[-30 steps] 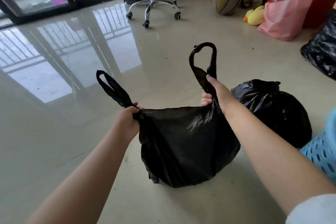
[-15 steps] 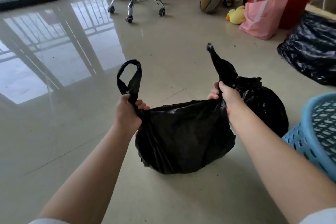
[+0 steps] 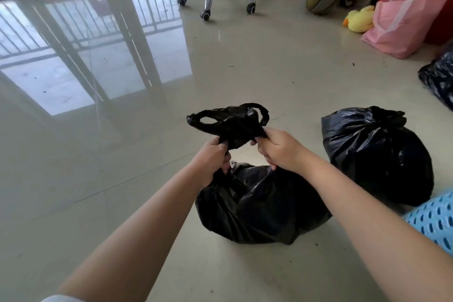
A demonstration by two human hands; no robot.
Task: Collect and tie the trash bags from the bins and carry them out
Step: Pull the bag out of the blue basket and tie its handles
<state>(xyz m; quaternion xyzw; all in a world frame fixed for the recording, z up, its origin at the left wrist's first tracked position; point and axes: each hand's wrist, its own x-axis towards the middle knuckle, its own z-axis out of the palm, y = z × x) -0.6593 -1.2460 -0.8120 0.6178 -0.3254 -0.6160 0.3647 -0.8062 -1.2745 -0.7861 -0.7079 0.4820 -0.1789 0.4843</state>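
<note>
Down in the lower middle of the frame sits a crinkly black plastic trash bag on the glossy beige tile floor, and both hands are on its two loop handles. Left hand has its fingers curled tight round one handle, right hand is clamped round the other, and the loops are bunched together and crossed just above the knuckles, so I'd say the knot is being started but isn't pulled down yet. To the right, just beside it, there's a second black trash bag whose neck looks gathered shut (can't tell if it's properly knotted). A light blue perforated plastic basket pokes in at the lower right edge, touching or nearly touching that second bag. Another black bag peeks in at the right edge. So roughly: bags are out of the bins, one looks closed, this one is mid-tie, and carrying them out is all still to do.
</note>
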